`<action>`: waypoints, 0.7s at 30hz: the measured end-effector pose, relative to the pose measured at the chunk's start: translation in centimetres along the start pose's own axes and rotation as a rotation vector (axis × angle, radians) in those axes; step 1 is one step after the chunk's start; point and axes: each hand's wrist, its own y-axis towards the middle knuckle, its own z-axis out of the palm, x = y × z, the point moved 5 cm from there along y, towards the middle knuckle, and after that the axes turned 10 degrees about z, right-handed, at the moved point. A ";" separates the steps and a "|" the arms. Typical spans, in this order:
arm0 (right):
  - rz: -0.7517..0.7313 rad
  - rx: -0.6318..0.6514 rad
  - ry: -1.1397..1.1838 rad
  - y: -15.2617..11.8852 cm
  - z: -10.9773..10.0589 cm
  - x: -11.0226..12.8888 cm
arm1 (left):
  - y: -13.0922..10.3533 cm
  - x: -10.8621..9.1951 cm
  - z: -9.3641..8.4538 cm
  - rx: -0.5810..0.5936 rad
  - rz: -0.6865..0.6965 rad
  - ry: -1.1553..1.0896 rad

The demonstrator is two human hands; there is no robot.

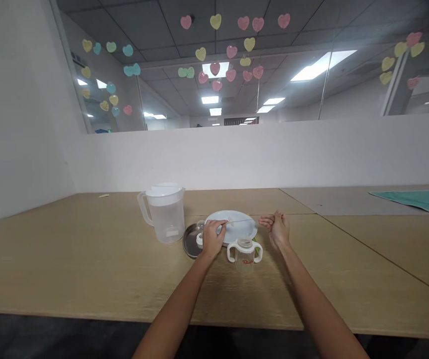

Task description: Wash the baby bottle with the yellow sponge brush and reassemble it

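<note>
Over the white plate (245, 232), the left hand (213, 238) is pinching one end of a slender piece (243, 221) between thumb and forefinger. The right hand (279, 230) is reaching in from the right, its fingers stretching leftward and lying close together; I can't tell whether they are gripping the piece's right end or only touching it.

That looks like the weak spot: if the right fingers aren't really holding, a small tug could send the piece springing loose onto the plate. The two-handled bottle (244, 258) is standing upright and uncapped, just on the near side of the plate, between the forearms; a forearm swinging inward could knock a handle and tip it.

The piece is looking thin, pale and nearly straight, too fine for me to name. The bottle is showing a clear body with red print and white looped handles. Left of the plate, a dark round tray (189, 244) is sitting partly behind the left hand, and a translucent jug (168, 222) is standing farther left.
</note>
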 end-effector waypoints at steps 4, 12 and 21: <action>-0.013 -0.007 -0.014 -0.1 0.0 0.3 | 0.0 -0.2 -0.1 0.005 0.011 0.011; 0.087 0.161 0.026 -0.6 1.3 0.1 | 0.0 0.0 -0.3 -0.023 0.010 0.063; 0.238 0.315 -0.120 -0.9 2.0 -2.2 | 0.0 -0.1 0.3 0.059 0.035 0.044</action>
